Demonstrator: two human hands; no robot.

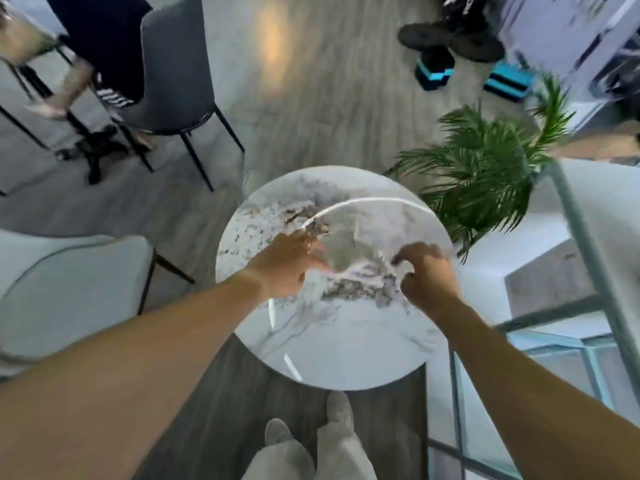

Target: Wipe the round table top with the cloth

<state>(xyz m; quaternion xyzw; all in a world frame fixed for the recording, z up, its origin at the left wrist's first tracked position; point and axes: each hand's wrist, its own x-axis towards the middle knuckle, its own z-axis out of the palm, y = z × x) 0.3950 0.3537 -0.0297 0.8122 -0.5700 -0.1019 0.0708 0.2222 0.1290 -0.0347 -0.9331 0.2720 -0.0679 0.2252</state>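
The round white marble table top [332,341] with grey and brown veining stands right in front of me. A pale, whitish cloth [360,258] lies on its middle, blurred and hard to tell from the marble. My left hand [287,265] rests at the cloth's left edge, and its thumb and fingers seem to pinch that edge. My right hand [426,275] is curled into a fist on the cloth's right edge. Both arms reach in from the bottom of the view.
A green palm plant [485,174] stands just right of the table. A glass and metal shelf [588,323] is further right. There is a pale armchair [69,289] at left and a grey chair [173,71] behind. Another person's legs [62,91] are at far left. My feet [311,431] stand below.
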